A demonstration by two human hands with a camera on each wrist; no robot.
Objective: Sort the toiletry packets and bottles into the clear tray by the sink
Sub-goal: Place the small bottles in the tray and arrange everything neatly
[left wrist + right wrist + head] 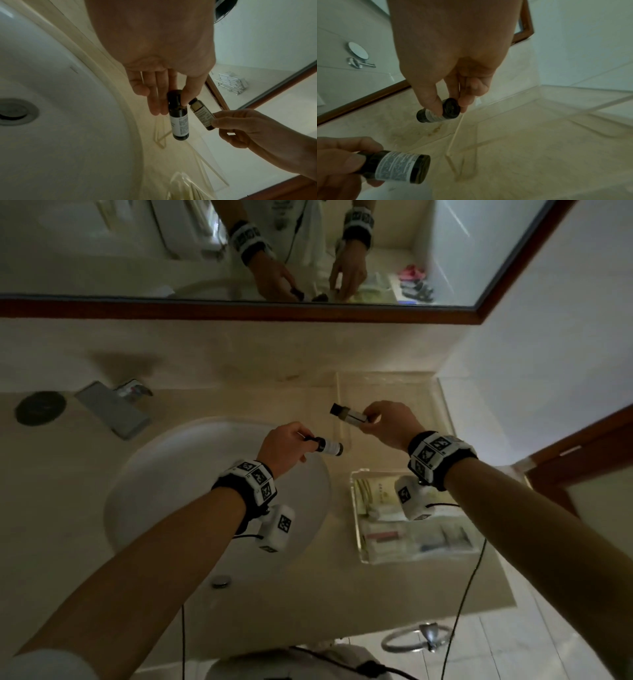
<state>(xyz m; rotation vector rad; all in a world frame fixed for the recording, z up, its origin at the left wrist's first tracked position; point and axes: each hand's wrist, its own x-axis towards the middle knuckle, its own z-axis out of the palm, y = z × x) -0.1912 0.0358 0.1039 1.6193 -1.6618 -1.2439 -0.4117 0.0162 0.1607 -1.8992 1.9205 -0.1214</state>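
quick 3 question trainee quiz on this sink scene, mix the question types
1. True or false: the left hand holds a small dark bottle by its cap end.
2. The right hand holds its bottle over: A) the sink B) the empty clear tray C) the faucet
3. Fill in: the packets lie in the ____ clear tray.

Key: 1 true; 2 B; 3 nearer
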